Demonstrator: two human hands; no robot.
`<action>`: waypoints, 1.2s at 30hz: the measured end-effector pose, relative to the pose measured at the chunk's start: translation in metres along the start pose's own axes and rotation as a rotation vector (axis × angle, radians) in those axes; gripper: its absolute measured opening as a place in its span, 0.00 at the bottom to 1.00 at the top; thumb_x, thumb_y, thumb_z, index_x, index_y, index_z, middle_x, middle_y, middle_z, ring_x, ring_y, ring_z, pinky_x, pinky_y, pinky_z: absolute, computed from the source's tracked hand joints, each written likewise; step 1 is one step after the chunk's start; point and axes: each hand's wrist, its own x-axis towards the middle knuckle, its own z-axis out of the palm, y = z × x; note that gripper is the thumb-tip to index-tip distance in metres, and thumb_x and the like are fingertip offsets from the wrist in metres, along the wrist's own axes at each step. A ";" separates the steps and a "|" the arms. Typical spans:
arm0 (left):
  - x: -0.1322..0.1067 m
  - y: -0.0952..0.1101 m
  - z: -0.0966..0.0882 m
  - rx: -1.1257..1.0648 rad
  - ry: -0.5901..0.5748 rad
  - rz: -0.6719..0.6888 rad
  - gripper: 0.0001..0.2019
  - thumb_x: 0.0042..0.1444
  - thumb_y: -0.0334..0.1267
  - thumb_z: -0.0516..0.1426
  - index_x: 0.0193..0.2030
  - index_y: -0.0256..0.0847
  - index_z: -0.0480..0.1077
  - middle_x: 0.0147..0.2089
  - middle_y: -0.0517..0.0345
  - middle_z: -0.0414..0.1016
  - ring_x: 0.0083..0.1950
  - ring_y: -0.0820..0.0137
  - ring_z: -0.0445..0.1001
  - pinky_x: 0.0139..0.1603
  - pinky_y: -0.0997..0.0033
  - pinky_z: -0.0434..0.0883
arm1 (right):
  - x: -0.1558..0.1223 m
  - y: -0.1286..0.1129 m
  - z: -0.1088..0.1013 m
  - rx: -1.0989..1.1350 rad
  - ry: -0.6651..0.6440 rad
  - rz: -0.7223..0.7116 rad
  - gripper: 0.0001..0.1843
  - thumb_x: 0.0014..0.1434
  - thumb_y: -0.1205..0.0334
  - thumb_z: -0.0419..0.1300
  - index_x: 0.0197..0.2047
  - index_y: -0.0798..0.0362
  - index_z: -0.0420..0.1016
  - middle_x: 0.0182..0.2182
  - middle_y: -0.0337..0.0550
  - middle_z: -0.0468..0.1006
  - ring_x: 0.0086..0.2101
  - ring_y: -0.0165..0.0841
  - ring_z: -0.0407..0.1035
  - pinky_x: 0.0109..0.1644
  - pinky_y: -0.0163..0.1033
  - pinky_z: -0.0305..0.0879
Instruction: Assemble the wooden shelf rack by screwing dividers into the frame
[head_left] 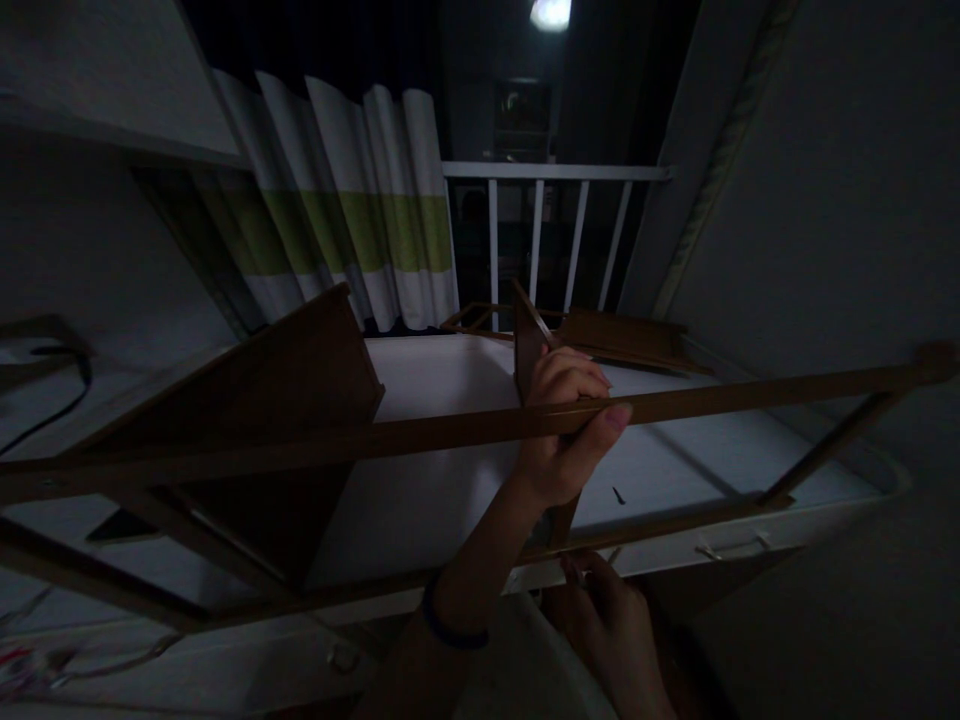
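My left hand [564, 420], with a dark band on the wrist, is closed around the long top rail [750, 397] of a brown wooden frame, where an upright wooden panel [529, 345] meets it. My right hand [611, 625] is lower, its fingertips pinched together against the frame's lower rail [675, 520] below that panel. What they pinch is too dark and small to make out. A wider slanted wooden panel [277, 390] sits in the frame to the left.
The frame lies over a white table [442, 490] with drawer handles [731, 547] on its front. More wooden parts [622, 340] lie at the far edge. Behind are a white railing [555, 230] and a striped curtain [360, 220]. A black cable [52, 400] runs at left.
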 end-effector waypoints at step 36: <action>0.001 0.001 0.000 0.012 -0.011 0.025 0.10 0.54 0.43 0.50 0.27 0.41 0.59 0.32 0.60 0.63 0.41 0.71 0.63 0.51 0.58 0.59 | -0.016 -0.014 -0.003 -0.762 0.158 -0.181 0.05 0.52 0.66 0.59 0.31 0.49 0.64 0.20 0.35 0.71 0.22 0.35 0.68 0.20 0.33 0.49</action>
